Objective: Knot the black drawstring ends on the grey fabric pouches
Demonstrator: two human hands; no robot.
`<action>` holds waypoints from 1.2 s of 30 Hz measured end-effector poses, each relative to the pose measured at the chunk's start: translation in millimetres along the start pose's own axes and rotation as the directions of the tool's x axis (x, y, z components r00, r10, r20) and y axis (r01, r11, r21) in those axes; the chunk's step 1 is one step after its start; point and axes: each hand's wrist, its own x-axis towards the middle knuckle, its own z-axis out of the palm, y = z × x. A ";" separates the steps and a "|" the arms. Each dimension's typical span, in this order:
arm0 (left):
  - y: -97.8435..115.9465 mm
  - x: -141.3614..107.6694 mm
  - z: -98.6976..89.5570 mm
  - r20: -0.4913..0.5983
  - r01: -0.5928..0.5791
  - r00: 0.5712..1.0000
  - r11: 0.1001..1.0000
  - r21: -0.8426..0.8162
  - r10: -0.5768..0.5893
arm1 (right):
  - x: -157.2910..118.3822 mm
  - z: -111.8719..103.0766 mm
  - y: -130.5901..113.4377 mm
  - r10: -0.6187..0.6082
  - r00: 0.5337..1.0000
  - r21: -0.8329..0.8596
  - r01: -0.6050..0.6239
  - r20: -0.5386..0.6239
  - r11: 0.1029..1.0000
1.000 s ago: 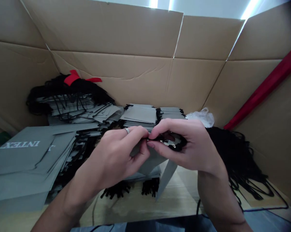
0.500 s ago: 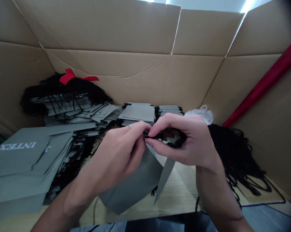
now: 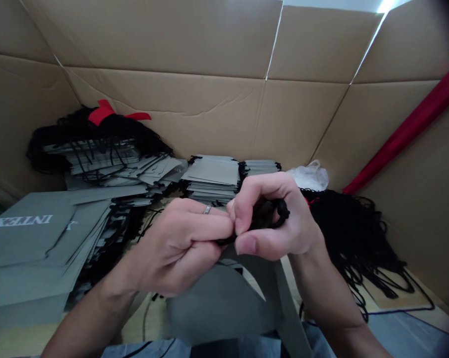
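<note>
The left hand (image 3: pixel 187 243) and right hand (image 3: pixel 284 219) clamp their fingers on a thin black cord (image 3: pixel 283 210), seemingly to steady it (a bent grey paper piece (image 3: pixel 217 306) hangs below).

Two hands (image 3: pixel 183 243) (image 3: pixel 301 219), one ring (image 3: pixel 208 209), one plastic bag (image 3: pixel 309 176).

The cord (image 3: pixel 283 212), black, is pinched between left hand (image 3: pixel 183 243) and right hand (image 3: pixel 301 226), curling to a knobbly bend at two o'clock. The sheet (image 3: pixel 217 306), grey and bent, hangs at six o'clock, its top partly hidden.
</note>
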 end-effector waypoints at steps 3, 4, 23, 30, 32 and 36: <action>-2.0 -4.7 3.4 -0.024 0.002 1.000 0.989 -0.147 -0.006 | -0.1 6.4 12.7 -0.050 0.999 0.149 0.048 0.003 0.988; -1.3 -5.4 4.0 -0.034 0.017 0.999 0.985 -0.174 -0.023 | 0.4 8.0 16.5 -0.075 0.997 0.186 0.074 -0.003 0.980; -3.4 -2.0 -2.9 -0.157 0.107 0.986 0.952 0.286 -0.064 | -0.1 -9.4 -2.0 -0.183 0.983 -0.267 0.172 -0.019 0.948; -1.2 -2.8 -4.4 -0.144 0.155 0.982 0.950 0.270 -0.120 | -0.4 -9.0 -4.2 -0.216 0.975 -0.388 0.180 -0.049 0.904; -3.3 -5.1 -4.5 -0.159 0.186 0.976 0.952 0.244 -0.150 | -1.4 -11.2 -6.7 -0.202 0.978 -0.405 0.167 -0.044 0.899; -7.7 -6.2 -4.5 -0.311 0.092 0.945 0.994 -0.050 -0.103 | -4.7 -19.7 -7.7 -0.088 0.996 -0.461 0.077 -0.001 0.884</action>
